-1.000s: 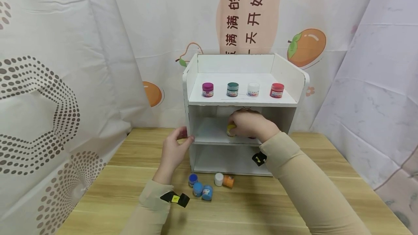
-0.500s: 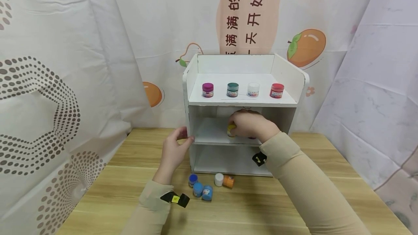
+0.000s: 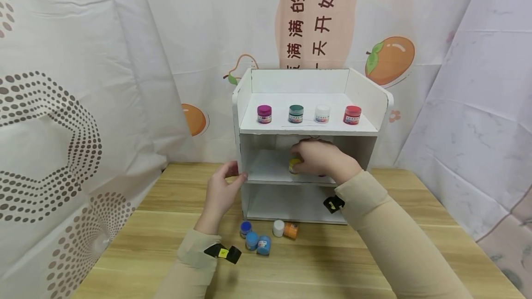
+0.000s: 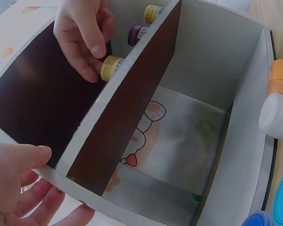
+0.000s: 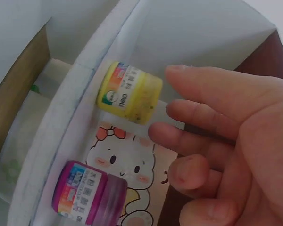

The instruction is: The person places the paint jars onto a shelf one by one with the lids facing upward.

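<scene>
A white shelf unit [image 3: 300,82] stands on the table. On its middle level sits a small yellow paint jar [image 3: 294,166], close to the front edge. My right hand [image 3: 319,157] is around the lid end of that jar, and the right wrist view shows a gap between its spread fingertips and the yellow lid. Beside it on the same level is a purple paint jar [image 5: 89,193]; a second yellow jar [image 4: 152,13] shows farther along in the left wrist view. My left hand [image 3: 221,189] holds the unit's left side panel, thumb at the front edge and fingers along the outside.
On the top level stand purple [image 3: 264,114], dark green [image 3: 296,114], white [image 3: 322,114] and red [image 3: 352,115] jars. Blue jars [image 3: 251,241], a white jar [image 3: 278,228] and an orange jar [image 3: 291,231] are on the table before the unit. A printed curtain hangs behind.
My right hand has loosened from the yellow jar and its wrist has shifted slightly to the right. The jar stays on the middle level. My left hand has not moved.
</scene>
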Tool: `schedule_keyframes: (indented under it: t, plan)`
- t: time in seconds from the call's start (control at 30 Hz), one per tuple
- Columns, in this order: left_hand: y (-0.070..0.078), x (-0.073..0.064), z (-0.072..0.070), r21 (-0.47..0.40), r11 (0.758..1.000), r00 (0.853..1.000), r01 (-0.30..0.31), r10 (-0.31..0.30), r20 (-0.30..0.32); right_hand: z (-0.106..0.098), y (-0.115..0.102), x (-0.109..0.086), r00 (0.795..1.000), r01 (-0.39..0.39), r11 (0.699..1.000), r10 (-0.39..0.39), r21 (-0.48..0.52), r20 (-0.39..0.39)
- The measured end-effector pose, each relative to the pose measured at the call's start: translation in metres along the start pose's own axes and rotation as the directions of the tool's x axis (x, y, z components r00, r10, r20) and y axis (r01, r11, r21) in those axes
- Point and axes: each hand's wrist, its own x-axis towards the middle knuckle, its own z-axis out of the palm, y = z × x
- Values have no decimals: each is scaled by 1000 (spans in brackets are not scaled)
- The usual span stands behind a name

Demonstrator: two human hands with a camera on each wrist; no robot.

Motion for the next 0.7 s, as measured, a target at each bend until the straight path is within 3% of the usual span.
schedule_keyframes:
  t: [0.3,0.5,0.7]
  plan:
    - [1,0,0,2,1000,1000,6,-6,2,-3,-8,-17,996,19,1000,-20,-9,-91]
    - [1,1,0,0,1000,1000,10,-10,3,-1,-14,-31,976,79,997,-82,-27,-200]
    - [3,0,0,-3,1000,1000,10,-10,2,4,-18,-44,964,115,993,-113,-6,-241]
